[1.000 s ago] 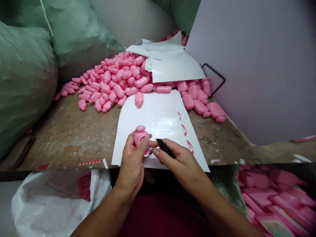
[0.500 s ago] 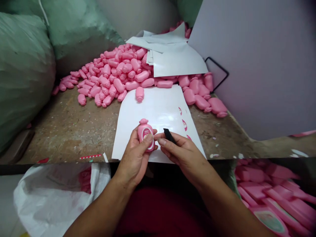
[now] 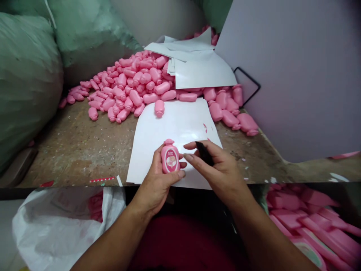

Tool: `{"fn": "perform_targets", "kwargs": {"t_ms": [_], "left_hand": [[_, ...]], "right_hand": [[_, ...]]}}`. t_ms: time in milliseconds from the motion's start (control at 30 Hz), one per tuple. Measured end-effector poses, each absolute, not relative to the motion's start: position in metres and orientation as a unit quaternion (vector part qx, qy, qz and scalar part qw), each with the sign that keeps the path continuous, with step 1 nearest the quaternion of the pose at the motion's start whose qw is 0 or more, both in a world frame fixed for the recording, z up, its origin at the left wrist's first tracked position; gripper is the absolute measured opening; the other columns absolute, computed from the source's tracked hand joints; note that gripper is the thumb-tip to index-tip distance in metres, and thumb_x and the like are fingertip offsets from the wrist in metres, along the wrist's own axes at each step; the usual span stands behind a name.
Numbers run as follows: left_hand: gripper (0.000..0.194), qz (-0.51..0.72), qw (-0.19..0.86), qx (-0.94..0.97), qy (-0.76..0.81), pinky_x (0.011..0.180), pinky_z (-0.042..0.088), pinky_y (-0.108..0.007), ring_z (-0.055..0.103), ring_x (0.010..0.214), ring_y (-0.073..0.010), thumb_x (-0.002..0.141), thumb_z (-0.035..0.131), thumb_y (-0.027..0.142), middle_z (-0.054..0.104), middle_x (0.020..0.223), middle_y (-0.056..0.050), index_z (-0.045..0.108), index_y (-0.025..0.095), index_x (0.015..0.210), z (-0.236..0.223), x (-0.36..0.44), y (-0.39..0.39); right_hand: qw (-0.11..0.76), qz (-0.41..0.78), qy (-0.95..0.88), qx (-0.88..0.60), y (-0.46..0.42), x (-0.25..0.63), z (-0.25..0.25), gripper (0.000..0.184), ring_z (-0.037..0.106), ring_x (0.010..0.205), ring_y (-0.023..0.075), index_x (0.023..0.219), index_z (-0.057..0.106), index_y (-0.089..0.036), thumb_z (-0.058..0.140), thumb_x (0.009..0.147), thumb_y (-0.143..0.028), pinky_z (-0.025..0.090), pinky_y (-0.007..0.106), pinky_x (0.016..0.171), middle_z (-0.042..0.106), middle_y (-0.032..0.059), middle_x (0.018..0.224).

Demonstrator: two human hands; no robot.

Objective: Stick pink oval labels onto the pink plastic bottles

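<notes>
A small pink bottle (image 3: 169, 145) stands upright in my left hand (image 3: 156, 186), its cap at the top. On its front is an oval label (image 3: 171, 161) with a picture and the word BABY. My left fingers wrap behind the bottle and the thumb lies across its base. Just to the right, my right hand (image 3: 221, 169) keeps a short black tool (image 3: 205, 153) tucked among its fingers; its exact kind is unclear. The right thumb and index finger are apart, near the bottle's side. Under both hands lies a white sticker sheet (image 3: 152, 139).
Behind the sheet is a heap of pink bottles (image 3: 121, 81), with more white sheets (image 3: 203, 71) on top. One loose bottle (image 3: 159, 108) lies on the sheet's far end. Green sacks (image 3: 28, 75) stand left, a pale panel (image 3: 296, 75) right. Below the table edge is a white bag (image 3: 56, 233).
My left thumb has slid down off the label to the bottle's base, uncovering the picture. My right hand has moved right, away from the bottle, and its thumb and index finger have spread.
</notes>
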State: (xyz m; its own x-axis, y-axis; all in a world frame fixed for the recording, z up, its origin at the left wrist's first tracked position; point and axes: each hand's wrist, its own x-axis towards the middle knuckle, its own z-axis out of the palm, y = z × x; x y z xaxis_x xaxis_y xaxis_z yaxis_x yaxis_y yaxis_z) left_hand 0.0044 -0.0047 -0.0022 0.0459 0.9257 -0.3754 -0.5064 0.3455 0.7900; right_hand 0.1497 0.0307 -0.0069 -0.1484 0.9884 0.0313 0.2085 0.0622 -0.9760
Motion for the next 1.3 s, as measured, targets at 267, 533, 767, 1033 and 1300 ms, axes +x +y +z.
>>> {"fn": "perform_targets", "kwargs": {"t_ms": [267, 533, 767, 1033, 1300], "left_hand": [[0.088, 0.412, 0.799, 0.235, 0.369, 0.083, 0.050, -0.026, 0.065, 0.097, -0.0143, 0.067, 0.075, 0.001, 0.061, 0.122, -0.004, 0.044, 0.032, 0.143, 0.003, -0.007, -0.009], [0.093, 0.398, 0.818, 0.239, 0.341, 0.078, 0.049, -0.023, 0.065, 0.096, -0.0143, 0.064, 0.068, 0.000, 0.061, 0.124, -0.005, 0.041, 0.033, 0.147, -0.008, -0.014, -0.008], [0.086, 0.370, 0.702, 0.357, 0.494, 0.076, 0.054, -0.025, 0.067, 0.102, -0.0209, 0.071, 0.079, 0.017, 0.065, 0.125, -0.007, 0.043, 0.037, 0.146, 0.005, -0.126, -0.054], [0.067, 0.231, 0.242, 0.400, 0.853, 0.111, 0.040, -0.053, 0.057, 0.126, -0.0362, 0.067, 0.073, 0.063, 0.066, 0.134, -0.011, 0.069, 0.024, 0.121, 0.027, -0.223, -0.110], [0.038, 0.191, 0.047, 0.614, 0.764, 0.101, 0.049, -0.033, 0.062, 0.120, -0.0200, 0.093, 0.053, 0.025, 0.067, 0.130, -0.011, 0.062, 0.017, 0.129, 0.002, -0.160, 0.081]], "right_hand": [[0.389, 0.583, -0.569, -0.431, 0.050, 0.144, -0.010, 0.031, 0.049, 0.059, 0.0110, 0.096, 0.065, -0.021, 0.077, 0.075, -0.041, 0.040, 0.025, 0.054, 0.059, -0.0042, 0.071], [0.393, 0.522, -0.617, -0.438, 0.051, 0.140, -0.008, 0.023, 0.056, 0.071, 0.0134, 0.090, 0.063, -0.020, 0.072, 0.079, -0.038, 0.045, 0.027, 0.065, 0.062, -0.0021, 0.079], [0.430, 0.460, -0.605, -0.488, 0.048, 0.150, -0.014, 0.025, 0.058, 0.078, 0.0176, 0.095, 0.066, -0.025, 0.072, 0.077, -0.042, 0.045, 0.033, 0.069, 0.064, 0.0012, 0.087], [0.406, 0.429, -0.586, -0.554, 0.056, 0.169, -0.021, 0.035, 0.065, 0.083, 0.0250, 0.096, 0.069, -0.028, 0.067, 0.077, -0.059, 0.050, 0.036, 0.064, 0.069, 0.0044, 0.087], [0.285, 0.405, -0.682, -0.538, 0.057, 0.154, -0.039, 0.043, 0.071, 0.097, 0.0311, 0.100, 0.070, -0.027, 0.056, 0.081, -0.063, 0.053, 0.046, 0.084, 0.077, 0.0066, 0.102]]}}
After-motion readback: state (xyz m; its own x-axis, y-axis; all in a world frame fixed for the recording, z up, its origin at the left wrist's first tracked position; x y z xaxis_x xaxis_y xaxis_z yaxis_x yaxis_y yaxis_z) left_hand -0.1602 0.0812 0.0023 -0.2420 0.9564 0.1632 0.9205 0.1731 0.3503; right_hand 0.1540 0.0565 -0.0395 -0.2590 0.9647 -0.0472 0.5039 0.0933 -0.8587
